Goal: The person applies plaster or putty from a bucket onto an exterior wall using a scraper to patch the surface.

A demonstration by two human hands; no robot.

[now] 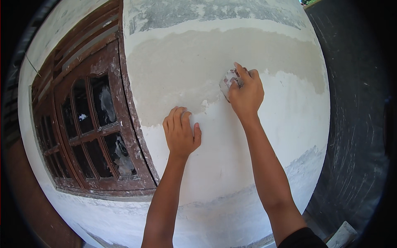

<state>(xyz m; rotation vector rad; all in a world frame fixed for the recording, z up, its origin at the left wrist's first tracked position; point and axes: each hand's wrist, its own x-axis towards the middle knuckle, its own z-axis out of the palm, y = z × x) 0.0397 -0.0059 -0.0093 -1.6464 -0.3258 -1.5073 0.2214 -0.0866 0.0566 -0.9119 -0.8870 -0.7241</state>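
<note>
Gripped in my right hand is a small plaster-smeared block, whitish with reddish-brown patches, held against the wall. Its exact kind is hard to tell, since my fingers and thumb cover part of it. The wall is white, with a broad damp-looking beige band of plaster across its upper part. Lower and to the left, my left hand lies against the wall near the band's ragged lower edge. Its fingers are slightly bent and its thumb stands apart, with nothing seen in it.
A brown wooden window with dark panes and white smears takes up the wall's left side. Bare grey patches run along the top. A dark scratched sheet hangs at the right, above a whitish tube-like object.
</note>
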